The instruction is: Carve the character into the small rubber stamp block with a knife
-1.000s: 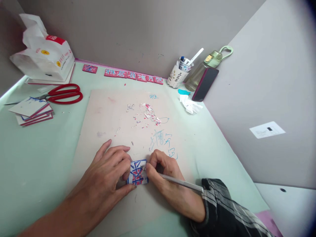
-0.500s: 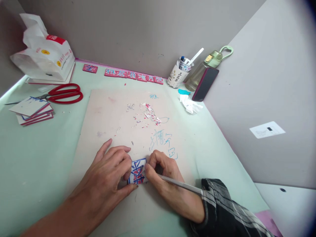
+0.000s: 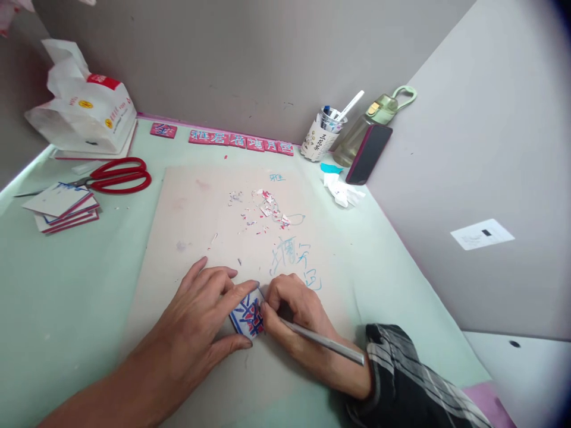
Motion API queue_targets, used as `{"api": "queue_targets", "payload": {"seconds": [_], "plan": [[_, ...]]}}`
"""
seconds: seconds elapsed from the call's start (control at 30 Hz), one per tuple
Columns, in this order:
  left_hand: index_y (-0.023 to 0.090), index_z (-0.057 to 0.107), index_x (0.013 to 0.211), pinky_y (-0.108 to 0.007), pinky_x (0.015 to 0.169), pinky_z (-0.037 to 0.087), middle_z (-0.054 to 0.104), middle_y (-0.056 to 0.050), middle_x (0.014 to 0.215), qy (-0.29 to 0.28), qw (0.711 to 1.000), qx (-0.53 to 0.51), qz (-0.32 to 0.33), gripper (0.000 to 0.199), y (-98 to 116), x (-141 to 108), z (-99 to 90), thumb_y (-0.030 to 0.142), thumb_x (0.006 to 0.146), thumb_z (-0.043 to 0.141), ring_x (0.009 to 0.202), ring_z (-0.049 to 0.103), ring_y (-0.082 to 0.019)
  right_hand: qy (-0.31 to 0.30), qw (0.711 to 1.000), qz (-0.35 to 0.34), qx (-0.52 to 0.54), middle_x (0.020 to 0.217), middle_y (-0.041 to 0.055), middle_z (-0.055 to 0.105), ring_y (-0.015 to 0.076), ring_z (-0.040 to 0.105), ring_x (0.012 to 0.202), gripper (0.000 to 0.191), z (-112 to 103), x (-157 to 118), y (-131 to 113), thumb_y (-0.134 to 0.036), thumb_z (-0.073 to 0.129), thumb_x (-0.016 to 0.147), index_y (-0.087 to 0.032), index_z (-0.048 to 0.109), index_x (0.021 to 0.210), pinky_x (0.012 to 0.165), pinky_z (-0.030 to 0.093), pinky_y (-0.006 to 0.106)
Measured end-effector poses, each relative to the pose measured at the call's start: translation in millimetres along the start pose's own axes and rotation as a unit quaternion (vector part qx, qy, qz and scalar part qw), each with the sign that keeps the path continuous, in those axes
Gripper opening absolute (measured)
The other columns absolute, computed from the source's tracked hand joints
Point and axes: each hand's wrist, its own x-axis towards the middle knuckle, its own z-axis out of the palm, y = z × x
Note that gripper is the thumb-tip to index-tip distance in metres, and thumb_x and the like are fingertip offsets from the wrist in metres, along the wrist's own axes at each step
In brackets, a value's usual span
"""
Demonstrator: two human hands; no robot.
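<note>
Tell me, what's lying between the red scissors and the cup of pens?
In the head view, red tiles line the wall between the scissors and the cup.
</note>
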Motion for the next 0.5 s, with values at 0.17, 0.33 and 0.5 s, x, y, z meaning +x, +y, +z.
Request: {"api": "queue_targets", "payload": {"seconds": [0.17, 0.33, 0.5], "plan": [[0.026, 0.046, 0.135, -0.057, 0.112, 0.031, 0.066, -0.004, 0.115, -0.013, 1.0, 0.003, 0.012, 0.064, -0.9, 4.4, -9.0, 0.022, 0.082, 0.081, 0.119, 0.059, -0.031, -0.016, 0.999, -0.04, -0.021, 0.067, -0.0038, 0.047, 0.014, 0.043, 0.065, 0.023, -3.9, 0.6, 2.8, -0.015, 0.051, 0.092, -0.022, 0.041, 0.073, 0.068, 0.034, 0.029], [0.025, 0.047, 0.128, -0.055, 0.113, 0.03, 0.068, -0.004, 0.115, -0.009, 1.0, 0.004, -0.001, 0.062, -0.7, 3.8, -8.9, 0.028, 0.079, 0.085, 0.118, 0.061, -0.031, -0.009, 0.993, 0.08, 0.082, 0.063, -0.004, 0.048, 0.0137, 0.043, 0.062, 0.025, -5.0, 2.7, 2.8, -0.023, 0.054, 0.088, -0.022, 0.042, 0.067, 0.062, 0.033, 0.027], [0.024, 0.048, 0.127, -0.056, 0.112, 0.031, 0.068, -0.004, 0.113, 0.013, 1.0, 0.01, -0.003, 0.062, -0.4, 3.1, -0.8, 0.03, 0.079, 0.085, 0.116, 0.061, -0.032, 0.001, 0.987, 0.12, 0.109, 0.061, -0.0039, 0.049, 0.014, 0.042, 0.062, 0.026, -1.9, 3.0, -0.4, -0.028, 0.056, 0.087, -0.022, 0.043, 0.065, 0.061, 0.032, 0.028]]}}
